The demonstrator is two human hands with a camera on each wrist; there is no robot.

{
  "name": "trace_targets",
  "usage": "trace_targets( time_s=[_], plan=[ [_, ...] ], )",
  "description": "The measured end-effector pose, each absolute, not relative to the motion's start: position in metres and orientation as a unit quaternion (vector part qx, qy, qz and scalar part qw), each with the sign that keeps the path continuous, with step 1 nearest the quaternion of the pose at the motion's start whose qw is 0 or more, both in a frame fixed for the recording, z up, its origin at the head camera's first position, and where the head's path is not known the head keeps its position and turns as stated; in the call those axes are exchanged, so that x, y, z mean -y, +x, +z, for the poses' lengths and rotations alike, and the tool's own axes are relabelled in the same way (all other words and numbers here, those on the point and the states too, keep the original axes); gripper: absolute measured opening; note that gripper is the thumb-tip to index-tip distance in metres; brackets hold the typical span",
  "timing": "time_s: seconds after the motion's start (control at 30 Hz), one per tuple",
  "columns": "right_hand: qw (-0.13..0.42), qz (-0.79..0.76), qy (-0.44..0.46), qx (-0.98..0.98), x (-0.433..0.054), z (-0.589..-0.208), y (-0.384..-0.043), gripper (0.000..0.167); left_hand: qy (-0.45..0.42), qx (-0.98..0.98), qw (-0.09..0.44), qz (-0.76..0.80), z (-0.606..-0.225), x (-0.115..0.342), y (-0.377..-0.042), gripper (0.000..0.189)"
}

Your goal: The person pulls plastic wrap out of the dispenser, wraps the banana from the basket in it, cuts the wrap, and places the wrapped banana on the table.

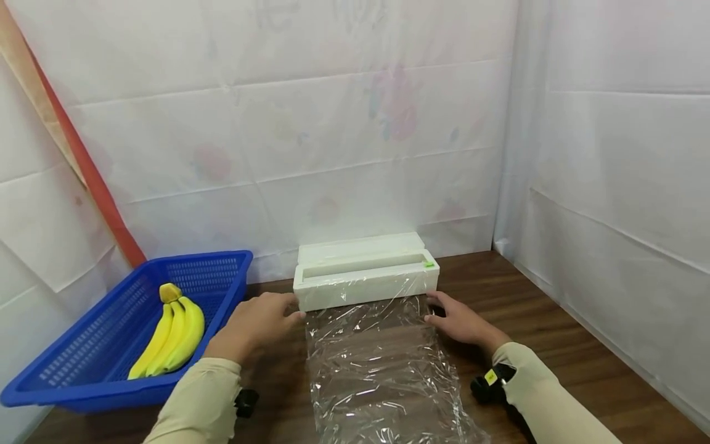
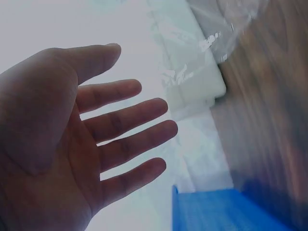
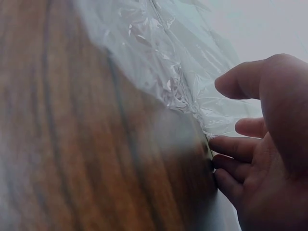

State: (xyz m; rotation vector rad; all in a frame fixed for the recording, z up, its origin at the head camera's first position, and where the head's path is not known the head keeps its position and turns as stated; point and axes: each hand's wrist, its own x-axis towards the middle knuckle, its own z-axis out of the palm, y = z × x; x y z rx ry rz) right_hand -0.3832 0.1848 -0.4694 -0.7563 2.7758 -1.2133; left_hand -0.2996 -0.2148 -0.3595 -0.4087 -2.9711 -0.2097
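Note:
A long white box (image 1: 333, 295) with its lid (image 1: 360, 246) raised stands at the back of the table. From it, a crinkled sheet of clear cling film (image 1: 383, 394) runs over the front wall and along the tabletop. My left hand (image 1: 256, 324) is by the box's left end, fingers spread and holding nothing in the left wrist view (image 2: 62, 130). At the right end is my right hand (image 1: 463, 319), its thumb apart from its lightly bent fingers (image 3: 236, 147). Those fingertips are close to the box's end; whether they touch it, I cannot tell.
A blue plastic basket (image 1: 233, 290) on the left holds a bunch of bananas (image 1: 177, 330). White sheeting (image 1: 355, 154) hangs behind and on both sides of the brown wooden table (image 1: 560, 345). A small green piece (image 1: 428, 264) is on the box's right corner.

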Motion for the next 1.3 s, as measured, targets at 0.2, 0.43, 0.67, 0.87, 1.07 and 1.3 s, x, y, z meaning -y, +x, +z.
trace_targets(
  time_s=[0.2,0.43,0.67,0.87,1.07,1.3],
  plan=[
    [0.011,-0.389,-0.237,-0.890,-0.182,-0.470,-0.384,0.063,-0.144,0.986,0.070,-0.040,-0.350,0.230,-0.290,0.029],
    [-0.002,-0.377,-0.218,-0.900,-0.189,-0.470,-0.385,0.060,-0.154,0.983,0.077,-0.062,-0.341,0.241,-0.290,0.026],
    [-0.004,-0.378,-0.218,-0.900,-0.189,-0.470,-0.387,0.057,-0.142,0.983,0.094,-0.071,-0.338,0.269,-0.296,0.023],
    [-0.001,-0.378,-0.217,-0.900,-0.187,-0.471,-0.385,0.052,-0.148,0.985,0.067,-0.057,-0.338,0.290,-0.297,0.028],
    [-0.013,-0.382,-0.207,-0.901,-0.188,-0.469,-0.382,0.045,-0.133,0.989,0.038,-0.060,-0.331,0.310,-0.298,0.035],
    [-0.008,-0.385,-0.206,-0.900,-0.189,-0.468,-0.381,0.047,-0.096,0.994,0.006,-0.054,-0.330,0.339,-0.299,0.030]
  ],
)
